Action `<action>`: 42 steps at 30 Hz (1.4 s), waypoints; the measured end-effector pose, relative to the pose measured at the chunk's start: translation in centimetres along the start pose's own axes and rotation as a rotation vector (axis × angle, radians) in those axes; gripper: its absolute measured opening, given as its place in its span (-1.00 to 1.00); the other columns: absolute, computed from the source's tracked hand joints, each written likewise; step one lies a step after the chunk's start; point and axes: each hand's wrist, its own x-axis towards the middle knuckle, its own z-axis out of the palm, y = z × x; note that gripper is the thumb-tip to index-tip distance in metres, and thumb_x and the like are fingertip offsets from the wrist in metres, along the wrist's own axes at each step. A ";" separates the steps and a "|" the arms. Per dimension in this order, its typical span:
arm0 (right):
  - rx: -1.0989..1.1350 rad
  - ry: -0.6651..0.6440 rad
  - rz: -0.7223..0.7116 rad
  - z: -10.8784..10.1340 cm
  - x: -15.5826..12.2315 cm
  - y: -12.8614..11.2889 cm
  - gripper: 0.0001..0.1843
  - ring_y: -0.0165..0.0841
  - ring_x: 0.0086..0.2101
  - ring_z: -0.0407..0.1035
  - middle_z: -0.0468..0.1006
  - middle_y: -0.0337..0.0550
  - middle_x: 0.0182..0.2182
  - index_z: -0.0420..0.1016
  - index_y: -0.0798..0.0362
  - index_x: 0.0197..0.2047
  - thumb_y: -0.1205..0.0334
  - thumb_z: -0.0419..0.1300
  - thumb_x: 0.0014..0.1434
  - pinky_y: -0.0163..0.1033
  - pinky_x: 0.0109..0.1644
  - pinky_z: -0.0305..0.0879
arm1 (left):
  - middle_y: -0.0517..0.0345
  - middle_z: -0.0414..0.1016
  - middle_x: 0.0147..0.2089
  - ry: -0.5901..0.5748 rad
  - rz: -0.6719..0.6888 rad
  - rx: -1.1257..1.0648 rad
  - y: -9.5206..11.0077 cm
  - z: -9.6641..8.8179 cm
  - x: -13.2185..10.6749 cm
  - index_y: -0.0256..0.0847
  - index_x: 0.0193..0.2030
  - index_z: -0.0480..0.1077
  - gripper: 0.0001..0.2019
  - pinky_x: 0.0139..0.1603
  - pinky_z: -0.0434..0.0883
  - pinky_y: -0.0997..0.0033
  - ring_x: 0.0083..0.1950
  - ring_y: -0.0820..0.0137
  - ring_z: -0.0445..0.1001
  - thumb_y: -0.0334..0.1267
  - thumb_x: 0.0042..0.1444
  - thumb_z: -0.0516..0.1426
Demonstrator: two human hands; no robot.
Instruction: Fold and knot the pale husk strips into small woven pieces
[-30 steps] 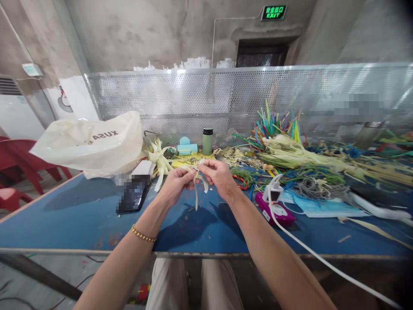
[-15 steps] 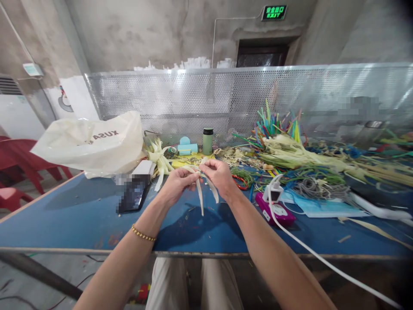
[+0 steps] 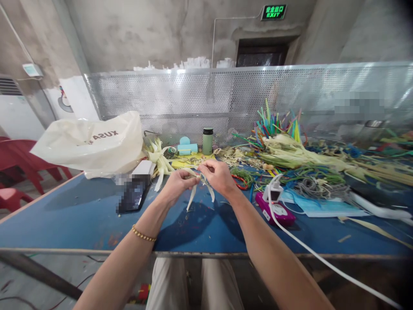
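Note:
Pale corn husk strips (image 3: 191,198) are pinched between my two hands above the middle of the blue table. My left hand (image 3: 177,186), below a beaded gold bracelet (image 3: 143,234), is closed with thumb and forefinger on the strips. Close against it, my right hand (image 3: 218,177) is closed in a pinch on the same strips. Two loose ends hang down, one under each hand. The crossing of the strips is partly hidden by my fingers. Just beyond my left hand lies a bundle of pale husks (image 3: 158,156).
A dark phone (image 3: 134,193) and white bag (image 3: 93,140) are on the left. A green bottle (image 3: 208,142) stands behind my hands. To the right are a purple device (image 3: 274,211) with a white charger and cable, blue face mask (image 3: 329,207), cords (image 3: 319,188) and a husk pile (image 3: 287,153).
The hanging strip ends have swung left and lifted a little. My right hand has shifted slightly left, and both hands keep their pinch.

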 end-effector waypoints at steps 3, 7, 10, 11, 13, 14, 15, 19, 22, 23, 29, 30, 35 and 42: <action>0.053 -0.013 -0.004 0.0 0.0 0.0 -0.78 -0.43 -0.46 0.28 0.51 -0.17 -0.49 0.55 0.14 -0.43 0.27 0.13 0.17 -0.33 -0.36 0.15 | 0.22 0.38 -0.57 0.025 0.010 -0.034 -0.1 -0.1 0.1 -0.36 -0.39 0.53 -0.69 -0.52 0.11 0.50 -0.56 0.58 0.21 -0.20 -0.25 0.40; 0.054 -0.027 -0.043 0.2 0.0 0.0 -0.83 -0.43 -0.45 0.27 0.53 -0.15 -0.40 0.56 0.12 -0.37 0.29 0.15 0.15 -0.34 -0.37 0.15 | 0.22 0.38 -0.59 0.052 0.035 -0.075 -0.1 -0.1 0.2 -0.36 -0.42 0.52 -0.68 -0.54 0.11 0.51 -0.58 0.58 0.21 -0.18 -0.27 0.41; 0.003 0.087 -0.031 0.2 -0.1 -0.1 -0.82 -0.44 -0.47 0.24 0.49 -0.16 -0.43 0.52 0.12 -0.42 0.27 0.14 0.16 -0.33 -0.39 0.12 | 0.22 0.40 -0.58 0.125 0.063 -0.139 0.0 -0.2 0.3 -0.34 -0.40 0.51 -0.68 -0.54 0.10 0.52 -0.58 0.58 0.22 -0.18 -0.26 0.41; -0.019 0.107 -0.027 0.3 -0.1 -0.2 -0.78 -0.44 -0.49 0.22 0.46 -0.18 -0.47 0.50 0.11 -0.46 0.24 0.14 0.17 -0.33 -0.40 0.10 | 0.23 0.40 -0.58 0.157 0.067 -0.160 0.0 -0.3 0.4 -0.33 -0.41 0.50 -0.69 -0.54 0.10 0.53 -0.58 0.59 0.22 -0.19 -0.26 0.41; -0.060 0.050 -0.034 0.4 -0.3 -0.3 -0.69 -0.45 -0.52 0.17 0.39 -0.23 -0.58 0.45 0.11 -0.55 0.18 0.14 0.18 -0.31 -0.41 0.05 | 0.24 0.38 -0.60 0.208 0.064 -0.197 0.1 -0.4 0.5 -0.33 -0.44 0.49 -0.71 -0.53 0.12 0.53 -0.58 0.59 0.22 -0.19 -0.25 0.40; -0.075 -0.014 -0.042 0.5 -0.4 -0.4 -0.66 -0.46 -0.54 0.15 0.36 -0.25 -0.61 0.44 0.11 -0.58 0.16 0.16 0.18 -0.31 -0.42 0.02 | 0.23 0.37 -0.60 0.220 0.059 -0.209 0.1 -0.4 0.5 -0.33 -0.46 0.49 -0.72 -0.52 0.13 0.53 -0.58 0.59 0.23 -0.20 -0.25 0.40; -0.084 -0.080 -0.050 0.7 -0.6 -0.4 -0.65 -0.46 -0.54 0.14 0.35 -0.26 -0.63 0.43 0.11 -0.60 0.15 0.17 0.17 -0.31 -0.42 0.00 | 0.22 0.38 -0.59 0.223 0.053 -0.218 0.1 -0.4 0.5 -0.34 -0.47 0.49 -0.72 -0.51 0.15 0.53 -0.57 0.59 0.24 -0.20 -0.26 0.40; -0.065 -0.180 -0.048 1.4 -1.0 -0.5 -0.71 -0.47 -0.52 0.15 0.39 -0.27 -0.60 0.48 0.11 -0.57 0.21 0.18 0.14 -0.32 -0.41 -0.02 | 0.18 0.41 -0.56 0.212 0.049 -0.240 0.1 -0.4 0.4 -0.35 -0.49 0.51 -0.73 -0.48 0.17 0.51 -0.54 0.58 0.24 -0.23 -0.30 0.41; -0.045 -0.165 -0.037 1.8 -1.1 -0.4 -0.73 -0.48 -0.53 0.15 0.37 -0.28 -0.61 0.44 0.11 -0.58 0.27 0.16 0.13 -0.33 -0.40 -0.01 | 0.19 0.37 -0.59 0.204 0.032 -0.244 0.0 -0.4 0.4 -0.34 -0.52 0.49 -0.75 -0.50 0.15 0.51 -0.55 0.57 0.23 -0.22 -0.30 0.40; -0.044 -0.165 -0.040 1.8 -1.1 -0.3 -0.74 -0.48 -0.52 0.15 0.36 -0.29 -0.62 0.42 0.11 -0.58 0.29 0.16 0.12 -0.33 -0.40 -0.01 | 0.20 0.36 -0.61 0.202 0.024 -0.242 0.0 -0.5 0.4 -0.33 -0.54 0.48 -0.75 -0.50 0.14 0.51 -0.55 0.57 0.23 -0.22 -0.29 0.40; -0.076 -0.175 -0.071 1.9 -1.1 0.0 -0.74 -0.47 -0.51 0.14 0.36 -0.28 -0.59 0.37 0.10 -0.59 0.31 0.14 0.13 -0.33 -0.39 -0.01 | 0.21 0.33 -0.63 0.236 0.043 -0.232 -0.4 -0.6 0.6 -0.32 -0.56 0.47 -0.76 -0.50 0.14 0.50 -0.56 0.57 0.23 -0.21 -0.26 0.38; -0.077 -0.177 -0.076 1.8 -1.1 0.0 -0.74 -0.47 -0.50 0.15 0.36 -0.28 -0.59 0.37 0.10 -0.59 0.32 0.14 0.13 -0.33 -0.39 -0.01 | 0.22 0.33 -0.63 0.245 0.055 -0.226 -0.5 -0.6 0.6 -0.32 -0.56 0.47 -0.76 -0.49 0.15 0.50 -0.56 0.56 0.24 -0.21 -0.26 0.38; -0.082 -0.192 -0.090 1.6 -1.0 -0.2 -0.75 -0.47 -0.49 0.15 0.37 -0.27 -0.58 0.40 0.11 -0.57 0.32 0.15 0.14 -0.33 -0.38 -0.01 | 0.22 0.34 -0.64 0.258 0.090 -0.210 -0.5 -0.5 0.6 -0.31 -0.59 0.44 -0.75 -0.47 0.18 0.50 -0.55 0.56 0.24 -0.21 -0.23 0.37; -0.081 -0.190 -0.108 1.5 -1.0 -0.5 -0.74 -0.46 -0.48 0.19 0.41 -0.26 -0.56 0.42 0.10 -0.56 0.30 0.16 0.16 -0.34 -0.37 0.05 | 0.24 0.35 -0.61 0.250 0.105 -0.265 -0.2 -0.7 0.7 -0.33 -0.49 0.48 -0.76 -0.48 0.16 0.52 -0.56 0.58 0.22 -0.24 -0.25 0.38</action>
